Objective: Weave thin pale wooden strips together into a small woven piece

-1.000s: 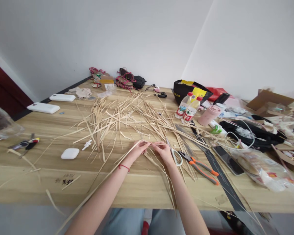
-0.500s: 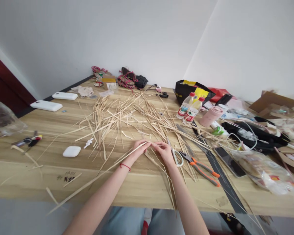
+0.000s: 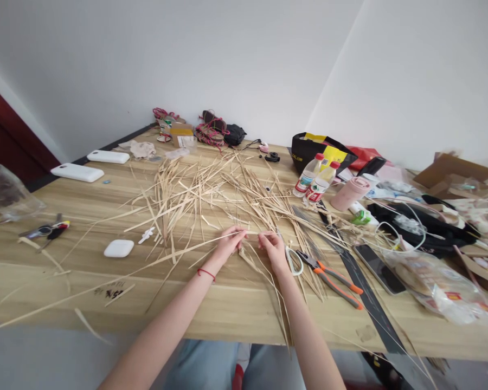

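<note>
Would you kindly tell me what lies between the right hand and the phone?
In the head view, from the right hand to the phone: scissors, pliers among loose straw, then a black band.

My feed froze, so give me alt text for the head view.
The left hand and right hand pinch a long pale strip over a wooden table. Loose strips lie heaped beyond, with scissors and orange-handled pliers beside the right hand.

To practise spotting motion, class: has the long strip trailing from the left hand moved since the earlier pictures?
Yes: the long strip has swung leftward and farther back, judged against the black writing on the table.
</note>
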